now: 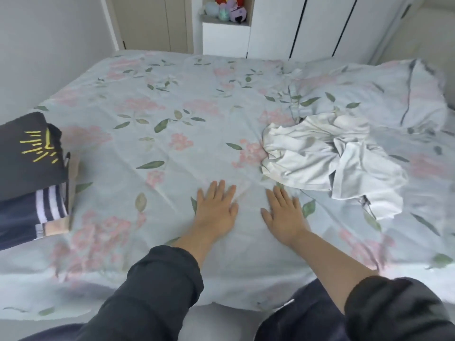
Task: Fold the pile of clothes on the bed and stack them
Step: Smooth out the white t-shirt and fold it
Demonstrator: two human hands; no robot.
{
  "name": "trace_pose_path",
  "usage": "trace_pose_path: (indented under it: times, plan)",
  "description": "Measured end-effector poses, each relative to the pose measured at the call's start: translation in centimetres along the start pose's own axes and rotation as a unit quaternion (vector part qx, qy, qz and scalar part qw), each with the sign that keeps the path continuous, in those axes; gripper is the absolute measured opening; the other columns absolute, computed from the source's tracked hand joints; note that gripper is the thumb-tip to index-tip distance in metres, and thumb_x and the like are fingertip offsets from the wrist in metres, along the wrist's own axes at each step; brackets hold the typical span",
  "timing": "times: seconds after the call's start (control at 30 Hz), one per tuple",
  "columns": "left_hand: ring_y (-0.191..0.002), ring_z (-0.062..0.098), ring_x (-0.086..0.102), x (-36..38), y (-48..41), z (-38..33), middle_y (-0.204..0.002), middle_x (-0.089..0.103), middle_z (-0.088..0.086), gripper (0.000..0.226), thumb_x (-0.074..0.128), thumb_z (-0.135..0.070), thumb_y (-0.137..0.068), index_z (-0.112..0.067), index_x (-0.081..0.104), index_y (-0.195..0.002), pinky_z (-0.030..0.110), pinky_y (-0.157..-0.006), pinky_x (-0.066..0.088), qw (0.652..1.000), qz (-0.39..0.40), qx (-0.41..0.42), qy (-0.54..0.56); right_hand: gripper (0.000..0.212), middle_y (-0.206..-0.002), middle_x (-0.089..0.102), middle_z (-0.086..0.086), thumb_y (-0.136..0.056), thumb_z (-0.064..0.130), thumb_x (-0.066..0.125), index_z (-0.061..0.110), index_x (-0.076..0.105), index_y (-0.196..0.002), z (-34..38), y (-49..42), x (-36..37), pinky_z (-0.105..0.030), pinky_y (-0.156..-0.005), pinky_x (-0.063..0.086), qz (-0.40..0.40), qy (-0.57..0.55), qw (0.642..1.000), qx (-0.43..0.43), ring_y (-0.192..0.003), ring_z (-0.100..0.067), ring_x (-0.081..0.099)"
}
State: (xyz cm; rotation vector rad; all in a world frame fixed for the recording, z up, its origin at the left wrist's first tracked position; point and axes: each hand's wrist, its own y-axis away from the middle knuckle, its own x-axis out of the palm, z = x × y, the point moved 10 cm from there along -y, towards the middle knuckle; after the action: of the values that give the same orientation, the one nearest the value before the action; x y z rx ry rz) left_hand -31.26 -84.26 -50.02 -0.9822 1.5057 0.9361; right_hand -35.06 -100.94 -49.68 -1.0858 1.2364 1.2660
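Both hands lie palm-down on the bed [172, 107], side by side and slightly apart, at 6 o'clock of the mattress surface. The left hand [215, 210] has its fingers [216, 190] straight and close together, holding nothing. The right hand [283, 215] likewise has straight fingers [278, 195], slightly spread, pressed on the floral sheet and holding nothing. Dark sleeves cover both forearms to just above the wrists.

The crumpled white garment [327, 158] lies unfolded at 2 o'clock from the hands, near the right fingertips but not touching them. The stack of folded clothes [29, 183] sits at 9 o'clock, at the left edge of the bed, well apart from the hands. Its top item is a black garment with a yellow print [27, 153]; beneath it lies a navy garment with white stripes [32, 212].

A floral pillow [394, 94] rests at 2 o'clock, beyond the white garment. Plush toys [226, 8] occupy a shelf at 12 o'clock.
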Motion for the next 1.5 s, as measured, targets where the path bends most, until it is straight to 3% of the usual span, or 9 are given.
trace_pose_path:
  times: [0.23, 0.5, 0.7, 0.87, 0.97, 1.07, 1.2, 1.33, 1.5]
  plan:
    - [-0.146, 0.018, -0.007, -0.1, -0.3, 0.3, -0.160, -0.003, -0.004, 0.056, 0.013, -0.046, -0.097, -0.033, 0.007, -0.151, 0.048, -0.116, -0.003, 1.000, -0.029, 0.001, 0.007, 0.070, -0.159, -0.002, -0.010, -0.094, 0.043, 0.038, 0.014, 0.009, -0.151, -2.3, -2.2, -2.3, -0.050, -0.115, -0.001, -0.115, -0.018, 0.993, 0.026, -0.146, -0.024, -0.004]
    - [-0.146, 0.014, -0.008, 0.2, -0.6, 0.8, -0.160, -0.002, -0.008, 0.055, 0.015, -0.048, -0.098, -0.036, 0.008, -0.151, 0.044, -0.117, -0.004, 0.998, -0.047, 0.005, 0.034, 0.062, -0.159, -0.010, -0.008, -0.090, 0.047, 0.044, 0.037, 0.021, -0.146, -11.9, -8.7, -3.4, -0.059, -0.112, -0.003, -0.038, -0.016, 0.990, 0.138, -0.145, -0.031, -0.010]
    - [-0.146, 0.011, 0.001, -0.5, -0.7, 1.2, -0.159, 0.008, -0.009, 0.054, 0.017, -0.044, -0.099, -0.030, 0.015, -0.151, 0.039, -0.117, 0.000, 0.992, -0.085, -0.004, 0.091, 0.027, -0.114, 0.063, -0.009, -0.088, 0.012, 0.043, 0.016, 0.061, -0.108, -9.3, -9.5, -4.7, -0.044, -0.102, 0.029, -0.096, -0.200, 0.964, 0.149, -0.115, -0.031, 0.052]
    - [-0.138, 0.020, 0.032, -2.9, 0.3, 2.5, -0.150, 0.036, 0.003, 0.052, 0.034, -0.033, -0.100, -0.018, 0.024, -0.150, 0.040, -0.116, 0.020, 0.948, -0.188, -0.024, 0.257, 0.028, -0.107, 0.067, -0.011, -0.090, 0.000, 0.044, 0.005, 0.064, -0.108, -2.1, -5.5, -5.0, -0.028, -0.088, 0.038, -0.054, -0.294, 0.954, 0.006, -0.104, -0.027, 0.058]
    - [-0.130, 0.027, 0.040, -3.1, 0.7, 2.9, -0.148, 0.039, 0.004, 0.058, 0.031, -0.040, -0.097, -0.021, 0.020, -0.151, 0.043, -0.111, 0.030, 0.936, -0.186, -0.035, 0.296, 0.016, -0.077, 0.053, 0.011, -0.085, 0.000, 0.049, 0.014, 0.056, -0.085, 2.5, -2.1, -4.9, -0.023, -0.072, 0.034, 0.099, -0.301, 0.942, -0.115, -0.083, -0.014, 0.051]
    - [-0.130, 0.028, 0.039, -3.0, 0.7, 2.9, -0.149, 0.037, 0.002, 0.059, 0.031, -0.043, -0.096, -0.024, 0.018, -0.151, 0.043, -0.110, 0.030, 0.938, -0.179, -0.037, 0.295, 0.028, -0.090, 0.057, 0.015, -0.077, 0.002, 0.048, 0.016, 0.059, -0.098, 3.4, -1.6, -6.0, -0.010, -0.068, 0.037, 0.185, -0.261, 0.932, -0.171, -0.091, -0.007, 0.056]
    - [-0.133, 0.027, 0.037, -3.1, 0.6, 2.5, -0.149, 0.038, 0.007, 0.058, 0.036, -0.039, -0.097, -0.019, 0.021, -0.150, 0.044, -0.113, 0.028, 0.949, -0.174, -0.025, 0.261, 0.044, -0.145, 0.038, -0.015, -0.080, 0.015, 0.065, 0.011, 0.056, -0.123, -6.9, -6.6, -12.4, -0.026, -0.108, 0.028, -0.156, -0.244, 0.955, 0.058, -0.135, -0.028, 0.036]
    - [-0.138, 0.023, 0.032, -2.9, 0.3, 2.4, -0.151, 0.034, 0.005, 0.057, 0.039, -0.037, -0.098, -0.017, 0.023, -0.150, 0.043, -0.115, 0.023, 0.952, -0.167, -0.020, 0.255, 0.091, -0.153, 0.014, -0.017, -0.076, 0.042, 0.064, 0.027, 0.012, -0.148, -16.3, -6.2, -6.7, -0.054, -0.109, 0.020, -0.026, -0.166, 0.946, 0.276, -0.141, -0.034, 0.014]
    - [-0.139, 0.020, 0.029, -2.7, 0.1, 2.6, -0.152, 0.033, 0.003, 0.057, 0.040, -0.037, -0.098, -0.018, 0.025, -0.149, 0.040, -0.117, 0.020, 0.949, -0.165, -0.023, 0.268, 0.046, -0.118, 0.058, -0.015, -0.084, 0.015, 0.056, 0.013, 0.045, -0.128, -16.8, -7.0, -7.7, -0.039, -0.080, 0.044, -0.056, -0.093, 0.965, 0.237, -0.111, -0.035, 0.052]
